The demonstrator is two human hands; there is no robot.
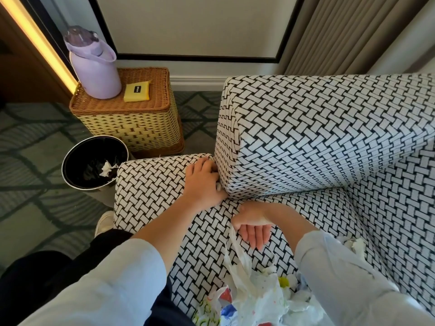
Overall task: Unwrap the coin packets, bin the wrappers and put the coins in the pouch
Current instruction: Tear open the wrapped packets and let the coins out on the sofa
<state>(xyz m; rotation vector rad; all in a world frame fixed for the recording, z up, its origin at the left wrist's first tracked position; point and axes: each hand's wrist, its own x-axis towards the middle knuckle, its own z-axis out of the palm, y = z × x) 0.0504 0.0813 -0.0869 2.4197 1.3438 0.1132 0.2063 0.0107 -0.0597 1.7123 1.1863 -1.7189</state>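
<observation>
My left hand (pixel 203 182) lies on the patterned armrest (pixel 150 184), pushed into the gap beside the back cushion (pixel 317 142). Its fingers curl round a small white wrapped piece (pixel 218 186), mostly hidden under the palm. My right hand (pixel 253 228) hovers over the seat, palm showing and fingers pointing down, with its thumb pinching the top of a thin plastic bag (pixel 256 295). The bag holds crumpled white and coloured wrappings. A black round bin (pixel 77 158) stands on the floor to the left, with a white wrapper (pixel 107 169) inside. A flat yellow pouch (pixel 137 91) lies on a wicker basket (pixel 131 128).
A lilac bottle (pixel 95 67) stands on the wicker basket next to the pouch. Another crumpled white wrapper (pixel 357 248) lies on the seat by my right sleeve. Patterned carpet (pixel 35 142) surrounds the bin; my shoe (pixel 103 223) rests beside the armrest. Curtains hang at the back right.
</observation>
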